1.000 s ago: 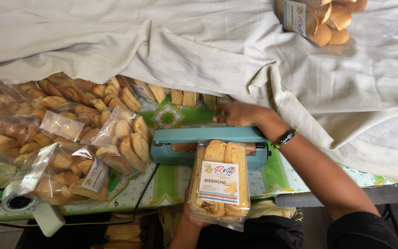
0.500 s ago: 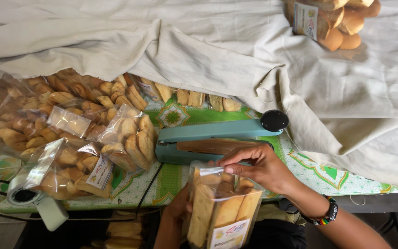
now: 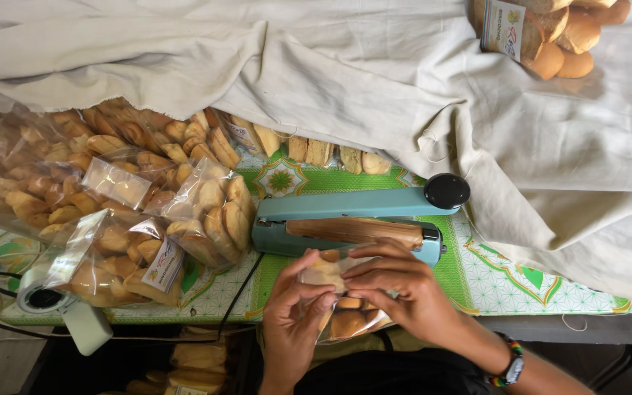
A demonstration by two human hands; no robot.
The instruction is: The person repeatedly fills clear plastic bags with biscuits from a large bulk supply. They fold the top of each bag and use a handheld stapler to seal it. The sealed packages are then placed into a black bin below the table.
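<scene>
1. Both hands are pinched on one clear plastic bag of biscuits (image 3: 341,307), held low at the front edge of the counter (image 3: 521,281), right in front of the heat sealer.
2. Left hand (image 3: 294,322) grips the bag's left side w/ fingers curled over the top edge; right hand (image 3: 404,289) covers the right side, thumb and fingers closed on the plastic. Hands nearly touch each other at the bag's mouth.
3. Teal impulse heat sealer (image 3: 349,219) sits just beyond the hands – arm up a bit, brown sealing strip showing, black knob (image 3: 447,191) at the right end.
4. Left of the sealer: a pile of packed biscuit bags (image 3: 111,197), some w/ paper labels, leaning on each other and touching the sealer's left end.
5. Counter has a green patterned cover; a big cream cloth (image 3: 418,80) drapes over the back and right – a few loose biscuits (image 3: 330,152) peek out from under its edge.
6. Top right, on the cloth: another bag of round rolls (image 3: 550,33) w/ a label.
7. Far left front: a tape dispenser (image 3: 60,307) and black cords.
8. Beaded wristband (image 3: 510,362) on the right wrist.
</scene>
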